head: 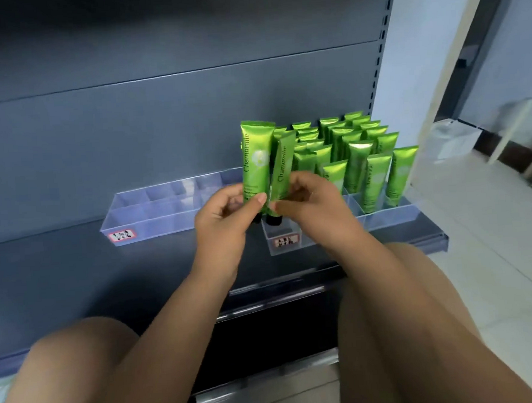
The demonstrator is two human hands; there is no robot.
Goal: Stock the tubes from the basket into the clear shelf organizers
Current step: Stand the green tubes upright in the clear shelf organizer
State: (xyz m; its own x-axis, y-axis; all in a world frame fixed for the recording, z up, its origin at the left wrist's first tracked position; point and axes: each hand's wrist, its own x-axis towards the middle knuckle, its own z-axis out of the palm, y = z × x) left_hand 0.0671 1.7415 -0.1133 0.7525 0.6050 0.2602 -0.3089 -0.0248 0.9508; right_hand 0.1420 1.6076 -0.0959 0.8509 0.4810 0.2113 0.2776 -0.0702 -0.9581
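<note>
Knees (81, 352) bent near the lens, both hands hover just in front of the part-filled clear plastic organizer (384, 217), left hand (225, 216) pinching one glossy green tube (254, 158), right hand (308, 198) gripping a second green tube (283, 169); placing seems in hand, next wanting each lowered cap-down into a free front slot, hidden behind the hands; basket unseen.

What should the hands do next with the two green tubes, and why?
Probably the right hand should lower its tube, cap down, into the front slot just below, which looks empty. The left hand grips another tube, and the slots behind already hold standing tubes.
</note>
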